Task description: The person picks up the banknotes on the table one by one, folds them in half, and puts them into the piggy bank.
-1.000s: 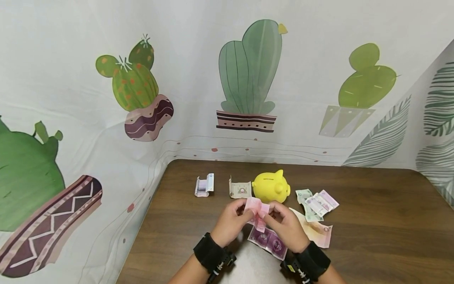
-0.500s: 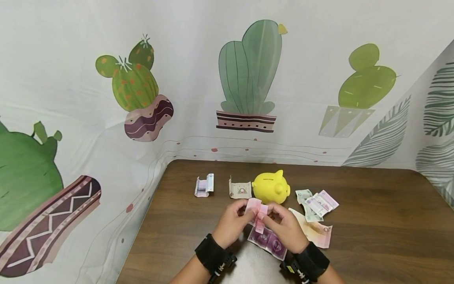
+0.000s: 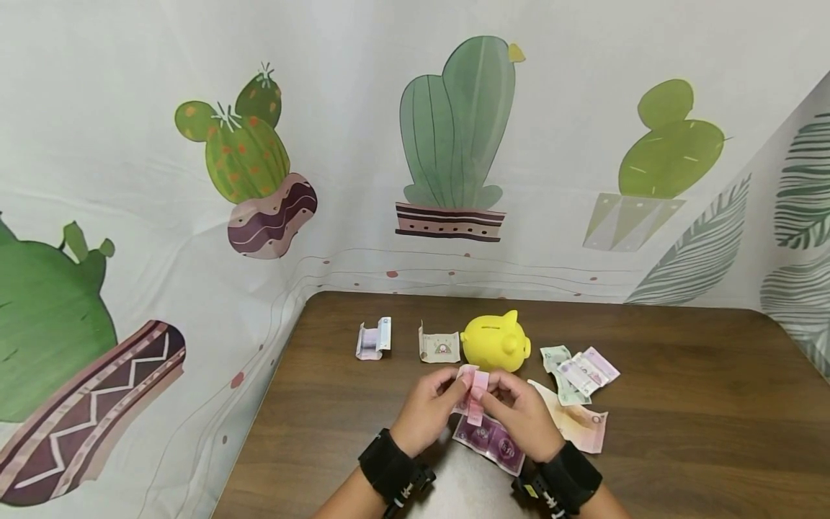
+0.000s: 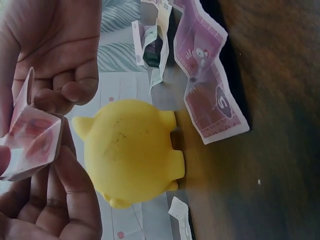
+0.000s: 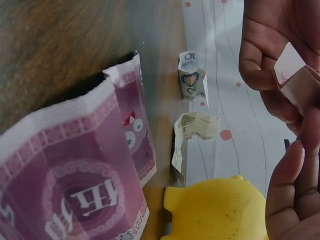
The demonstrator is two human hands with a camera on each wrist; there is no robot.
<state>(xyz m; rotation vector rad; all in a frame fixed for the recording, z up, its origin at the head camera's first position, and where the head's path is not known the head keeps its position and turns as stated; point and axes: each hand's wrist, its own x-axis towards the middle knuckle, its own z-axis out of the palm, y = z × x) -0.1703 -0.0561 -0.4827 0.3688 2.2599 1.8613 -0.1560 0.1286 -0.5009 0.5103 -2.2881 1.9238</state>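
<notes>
I am holding a folded pink banknote [image 3: 471, 393] between both hands above the middle of the wooden table [image 3: 681, 404], just in front of the yellow piggy bank [image 3: 496, 342]. My left hand [image 3: 424, 409] is pinching its left side with curled fingers, and my right hand [image 3: 519, 414] is pinching the right side, pressing the creases in. I am judging the folding as partly done: two folded notes, a purple-blue one [image 3: 374, 338] and a beige one [image 3: 439, 344], are standing toward the table's far edge, left of the bank. Flat notes are waiting: a purple note [image 3: 491, 440] under my hands, a pinkish note [image 3: 580, 424] to its right, and a small loose pile [image 3: 579, 371] (greenish and purple, as far as I can tell) right of the bank.
</notes>
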